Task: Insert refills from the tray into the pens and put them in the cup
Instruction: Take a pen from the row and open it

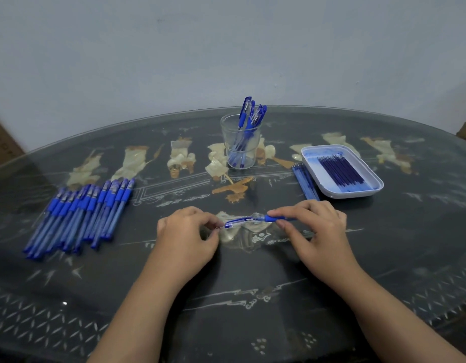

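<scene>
I hold one pen (pixel 249 220) level, just above the worktop (pixel 226 323), between my two hands. My left grip (pixel 187 231) is narrow and pinches the clear end of the pen with the fingertips. My right grip (pixel 313 226) is closed round the blue rubber part and the barrel behind it. My fingers cover the barrel, so I cannot tell whether a refill is inside.

I think the first danger is the small pinch on the left. If I pull or twist too strongly, the end piece may slip from my fingertips and roll away on the smooth top. The second danger is the line of the two parts: if they do not meet straight, a thin refill could bend or jam.

The cup (pixel 241 145) stands beyond the pen, with several pens leaning to one side. A careless drop there might tip it.

The tray (pixel 373 184) with the refills (pixel 342 171) is near my right hand, so a wide reach could push it.
</scene>
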A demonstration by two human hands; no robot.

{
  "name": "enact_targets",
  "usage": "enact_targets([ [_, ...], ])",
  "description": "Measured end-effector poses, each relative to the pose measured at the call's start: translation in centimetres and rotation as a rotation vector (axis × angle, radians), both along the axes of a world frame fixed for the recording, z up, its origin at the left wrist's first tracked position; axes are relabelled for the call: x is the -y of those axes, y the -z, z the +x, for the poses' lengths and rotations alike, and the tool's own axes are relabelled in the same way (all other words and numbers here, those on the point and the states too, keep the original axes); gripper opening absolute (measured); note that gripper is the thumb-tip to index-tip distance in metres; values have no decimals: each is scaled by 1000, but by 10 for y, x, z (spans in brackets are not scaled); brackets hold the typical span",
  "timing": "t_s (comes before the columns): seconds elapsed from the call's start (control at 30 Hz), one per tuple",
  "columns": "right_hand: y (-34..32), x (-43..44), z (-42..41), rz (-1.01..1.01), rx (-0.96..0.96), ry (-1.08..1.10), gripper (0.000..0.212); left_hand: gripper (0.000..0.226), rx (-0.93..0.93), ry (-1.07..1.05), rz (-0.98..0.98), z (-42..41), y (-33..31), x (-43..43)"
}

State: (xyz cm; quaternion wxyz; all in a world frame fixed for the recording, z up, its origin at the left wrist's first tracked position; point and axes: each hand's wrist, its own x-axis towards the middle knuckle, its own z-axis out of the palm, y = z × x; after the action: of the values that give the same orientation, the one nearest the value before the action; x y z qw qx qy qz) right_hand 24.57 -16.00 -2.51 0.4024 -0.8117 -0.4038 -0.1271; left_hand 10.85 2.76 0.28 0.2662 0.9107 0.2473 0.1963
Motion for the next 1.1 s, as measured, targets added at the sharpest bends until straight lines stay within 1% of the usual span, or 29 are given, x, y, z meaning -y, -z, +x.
enact_targets([
  [0.07,0,0,0,8,-5,4,26,19,-41,-4,3,0,0,1],
  [0.2,-2,0,-1,-1,-6,6,25,18,-16,-43,4,1,3,2],
  [0.3,-3,1,-2,-19,-9,16,26,22,-5,-60,-14,2,3,4],
  [0.4,-5,1,-5,-40,2,62,30,22,-7,-62,-25,2,4,5],
  [0.47,-8,1,-8,-40,24,107,28,21,-8,-58,-38,1,4,5],
  [0.53,-12,1,-11,-35,53,158,24,20,34,-65,-44,0,5,5],
  [0.63,-25,-1,-15,40,18,184,17,17,203,-67,-4,0,6,5],
  [0.67,-29,-1,-17,92,-18,163,13,17,282,-46,8,0,4,6],
  [0.73,-38,-3,-21,218,-143,93,18,20,410,46,-18,1,-1,11],
  [0.8,-48,-5,-28,318,-299,30,20,29,463,148,-152,1,-6,21],
  [0.9,-56,-10,-36,429,-552,-42,15,41,475,275,-517,3,-9,37],
  [0.93,-56,-11,-37,453,-605,-51,13,44,473,302,-599,4,-9,42],
  [1.0,-56,-12,-38,477,-663,-51,13,46,463,307,-690,6,-8,49],
  [1.1,-55,-13,-40,503,-731,-37,18,43,446,255,-680,8,-8,54],
])
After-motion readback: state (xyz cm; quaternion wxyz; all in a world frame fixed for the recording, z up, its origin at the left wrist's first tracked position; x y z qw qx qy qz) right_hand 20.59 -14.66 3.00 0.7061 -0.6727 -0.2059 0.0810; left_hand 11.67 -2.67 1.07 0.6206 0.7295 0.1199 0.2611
